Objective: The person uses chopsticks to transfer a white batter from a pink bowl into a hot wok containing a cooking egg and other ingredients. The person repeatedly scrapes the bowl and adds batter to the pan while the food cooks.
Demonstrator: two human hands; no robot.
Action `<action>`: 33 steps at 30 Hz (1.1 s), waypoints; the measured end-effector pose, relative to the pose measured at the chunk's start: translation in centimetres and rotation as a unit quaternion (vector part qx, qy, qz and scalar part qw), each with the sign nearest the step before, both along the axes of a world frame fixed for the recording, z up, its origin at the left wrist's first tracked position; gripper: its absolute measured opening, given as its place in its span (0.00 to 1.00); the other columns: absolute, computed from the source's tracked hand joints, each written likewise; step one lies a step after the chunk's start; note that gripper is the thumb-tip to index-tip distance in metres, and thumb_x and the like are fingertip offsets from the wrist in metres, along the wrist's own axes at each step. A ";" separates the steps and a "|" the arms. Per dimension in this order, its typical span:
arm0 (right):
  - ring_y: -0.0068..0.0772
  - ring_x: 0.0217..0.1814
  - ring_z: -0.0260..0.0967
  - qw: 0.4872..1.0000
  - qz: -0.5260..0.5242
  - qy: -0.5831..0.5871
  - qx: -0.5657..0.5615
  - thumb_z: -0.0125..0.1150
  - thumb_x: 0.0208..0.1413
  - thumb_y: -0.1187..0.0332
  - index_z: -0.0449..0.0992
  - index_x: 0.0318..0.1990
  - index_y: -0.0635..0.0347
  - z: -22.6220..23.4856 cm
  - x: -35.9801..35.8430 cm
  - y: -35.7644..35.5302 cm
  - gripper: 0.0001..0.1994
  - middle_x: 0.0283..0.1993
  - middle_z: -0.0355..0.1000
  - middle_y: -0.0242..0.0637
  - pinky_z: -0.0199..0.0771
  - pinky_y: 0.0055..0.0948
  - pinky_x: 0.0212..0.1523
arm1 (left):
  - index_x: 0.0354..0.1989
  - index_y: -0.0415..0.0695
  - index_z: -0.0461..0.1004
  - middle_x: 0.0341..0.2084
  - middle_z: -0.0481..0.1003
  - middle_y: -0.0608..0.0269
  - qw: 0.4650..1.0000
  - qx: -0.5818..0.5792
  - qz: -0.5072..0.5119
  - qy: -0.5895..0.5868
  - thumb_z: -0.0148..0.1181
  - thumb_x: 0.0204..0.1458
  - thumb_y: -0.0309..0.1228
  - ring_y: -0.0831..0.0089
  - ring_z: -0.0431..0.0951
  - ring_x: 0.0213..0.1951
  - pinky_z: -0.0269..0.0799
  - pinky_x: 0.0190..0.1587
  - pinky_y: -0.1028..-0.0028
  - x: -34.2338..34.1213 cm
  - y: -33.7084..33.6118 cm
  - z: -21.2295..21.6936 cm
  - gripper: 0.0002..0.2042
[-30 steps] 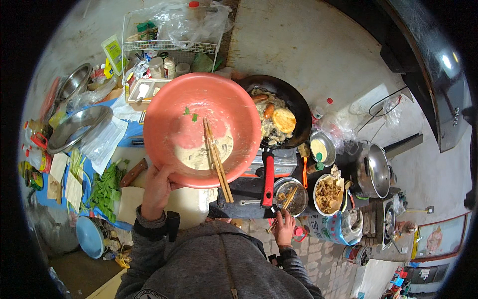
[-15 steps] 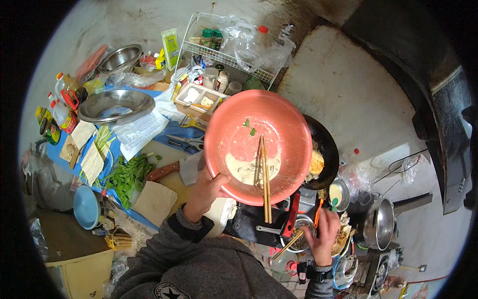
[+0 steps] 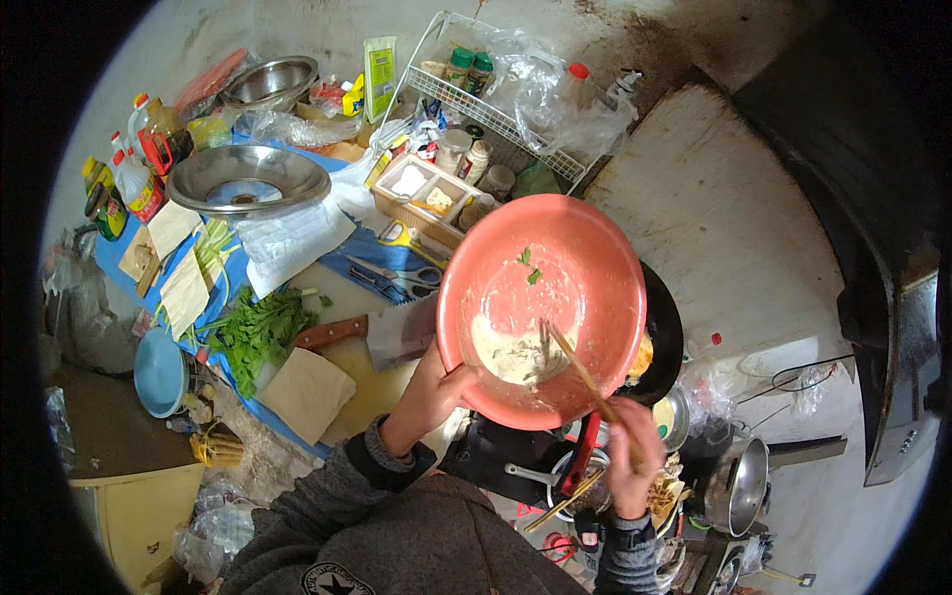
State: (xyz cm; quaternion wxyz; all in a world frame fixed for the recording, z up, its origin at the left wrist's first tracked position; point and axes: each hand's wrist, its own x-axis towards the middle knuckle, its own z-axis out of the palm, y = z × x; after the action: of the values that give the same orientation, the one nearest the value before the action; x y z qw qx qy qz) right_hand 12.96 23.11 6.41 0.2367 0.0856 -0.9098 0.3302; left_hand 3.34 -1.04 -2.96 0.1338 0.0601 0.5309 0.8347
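A large coral-pink plastic basin (image 3: 605, 268) is held up in front of me, its inside turned toward me. My left hand (image 3: 431, 395) grips its lower left rim, thumb over the edge. Pale batter (image 3: 506, 352) coats the bottom, with two bits of green leaf (image 3: 534, 277) above it. My right hand (image 3: 635, 454), slightly blurred, is closed around wooden chopsticks (image 3: 583, 379) whose tips are in the batter. Partly hidden behind the basin is a black frying pan (image 3: 670, 342) with a browned piece of food (image 3: 643, 354) and a red handle (image 3: 587, 446).
To the left lie a cleaver (image 3: 402, 335), leafy greens (image 3: 260, 337), scissors (image 3: 407, 278) and a steel basin (image 3: 178, 188). Behind stand a seasoning box (image 3: 412, 210) and a wire rack (image 3: 496, 111). Another pair of chopsticks (image 3: 565, 504) rests over a small pot (image 3: 562, 474); a steel pot (image 3: 739, 486) stands right.
My right hand has left the small steel bowl with the green-handled utensil and taken hold of the chopsticks leaning in the basin. The chopsticks now slant to the right.
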 end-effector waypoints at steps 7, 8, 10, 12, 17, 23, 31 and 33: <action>0.35 0.37 0.73 0.979 -0.083 -0.019 -0.184 0.58 0.54 0.76 0.73 0.34 0.70 -0.5 1.5 1.0 0.04 0.35 0.74 0.45 0.73 0.30 0.41 | 0.63 0.33 0.50 0.57 0.62 0.53 0.998 0.028 -0.032 -0.051 0.51 0.50 0.20 0.70 0.61 0.58 0.57 0.60 0.70 0.0 0.1 0.8 0.30; 0.34 0.38 0.72 0.986 -0.074 -0.016 -0.149 0.60 0.52 0.78 0.74 0.32 0.70 -0.4 1.4 0.9 0.03 0.35 0.74 0.44 0.70 0.30 0.42 | 0.64 0.33 0.50 0.57 0.62 0.53 0.998 0.023 -0.033 -0.049 0.51 0.49 0.20 0.70 0.61 0.59 0.57 0.61 0.70 0.1 0.1 0.9 0.31; 0.37 0.37 0.71 0.993 -0.061 -0.017 -0.104 0.61 0.51 0.77 0.74 0.32 0.69 0.0 1.2 0.3 0.04 0.35 0.73 0.44 0.70 0.31 0.40 | 0.64 0.34 0.50 0.58 0.61 0.53 0.998 0.013 -0.035 -0.041 0.51 0.49 0.20 0.70 0.60 0.59 0.56 0.61 0.70 0.0 0.2 1.1 0.31; 0.37 0.37 0.71 0.997 -0.046 -0.011 -0.060 0.62 0.51 0.76 0.75 0.33 0.68 0.5 1.0 -0.3 0.04 0.35 0.73 0.44 0.71 0.31 0.40 | 0.64 0.34 0.49 0.59 0.61 0.53 0.999 0.004 -0.034 -0.031 0.51 0.49 0.20 0.70 0.60 0.60 0.56 0.62 0.70 0.0 0.3 1.3 0.32; 0.41 0.36 0.72 1.000 -0.007 -0.005 0.013 0.69 0.44 0.77 0.75 0.34 0.67 1.4 0.4 -1.3 0.10 0.36 0.72 0.45 0.72 0.32 0.37 | 0.64 0.33 0.49 0.58 0.61 0.53 0.999 -0.041 -0.026 -0.005 0.51 0.49 0.20 0.70 0.60 0.60 0.56 0.61 0.71 0.1 0.2 1.4 0.32; 0.41 0.31 0.73 0.999 0.001 0.026 0.044 0.65 0.46 0.80 0.76 0.32 0.69 0.7 -0.3 -1.8 0.06 0.32 0.73 0.44 0.73 0.32 0.34 | 0.64 0.33 0.50 0.57 0.63 0.52 0.997 -0.065 -0.025 0.015 0.52 0.49 0.22 0.69 0.62 0.58 0.57 0.60 0.71 0.1 0.1 1.2 0.32; 0.34 0.29 0.69 0.982 -0.155 0.014 -0.104 0.59 0.52 0.78 0.74 0.29 0.72 -0.4 1.1 0.2 0.04 0.29 0.72 0.42 0.69 0.29 0.34 | 0.64 0.33 0.50 0.58 0.62 0.52 0.999 -0.040 -0.032 0.012 0.51 0.48 0.22 0.70 0.61 0.59 0.57 0.60 0.72 0.0 0.1 0.8 0.32; 0.33 0.29 0.68 0.972 -0.169 0.009 -0.160 0.58 0.53 0.78 0.74 0.28 0.72 -0.8 1.4 0.7 0.04 0.29 0.72 0.42 0.69 0.29 0.33 | 0.64 0.33 0.49 0.59 0.62 0.53 0.999 -0.021 -0.035 0.002 0.51 0.48 0.21 0.70 0.61 0.59 0.56 0.61 0.71 0.0 0.3 0.6 0.32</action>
State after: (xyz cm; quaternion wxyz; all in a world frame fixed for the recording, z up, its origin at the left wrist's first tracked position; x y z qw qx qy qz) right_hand 14.32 23.80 5.59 0.3077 -0.1059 -0.8441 0.4262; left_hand 3.31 -0.74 -2.32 0.1632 0.0777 0.5460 0.8180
